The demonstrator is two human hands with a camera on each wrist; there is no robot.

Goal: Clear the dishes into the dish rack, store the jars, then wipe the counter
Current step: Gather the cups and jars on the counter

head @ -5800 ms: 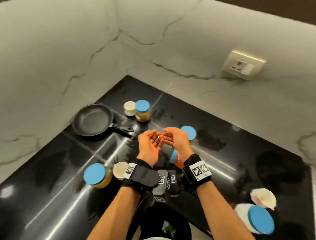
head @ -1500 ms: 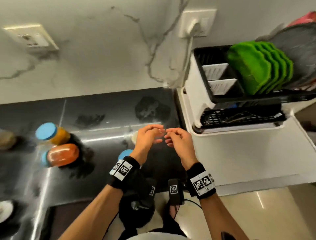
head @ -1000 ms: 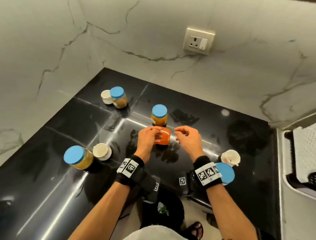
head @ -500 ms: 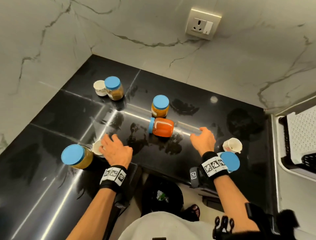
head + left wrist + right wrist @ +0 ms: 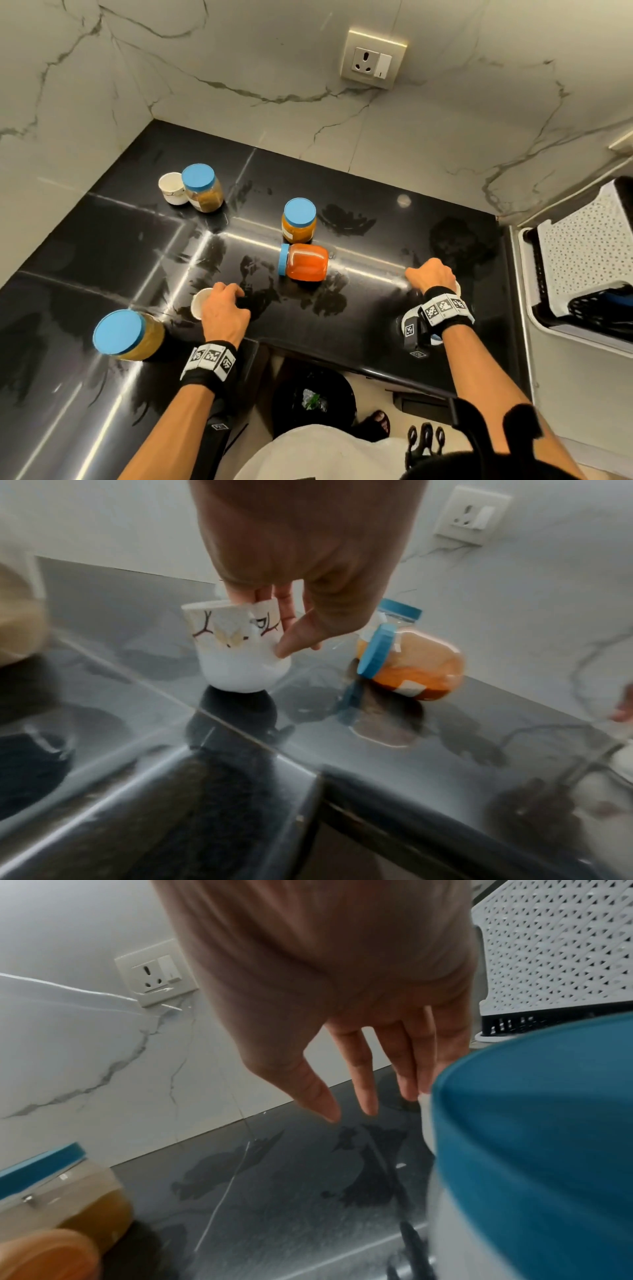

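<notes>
head view, orange jar (image 5: 306,262) sideways, lid leftward

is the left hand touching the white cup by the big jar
Touching. The left wrist view shows the left hand pinching the white cup: fingers inside its rim, thumb pressed on the outer wall.

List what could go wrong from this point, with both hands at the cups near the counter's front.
1. The orange jar lies on its side between the hands; a knock might roll it toward the counter edge.
2. The left hand pinches the patterned cup only at its rim, with fingers inside; it could slip when lifted.
3. The right hand reaches with straight fingers close past a blue-lidded jar near the front edge; the wrist may bump it.
</notes>
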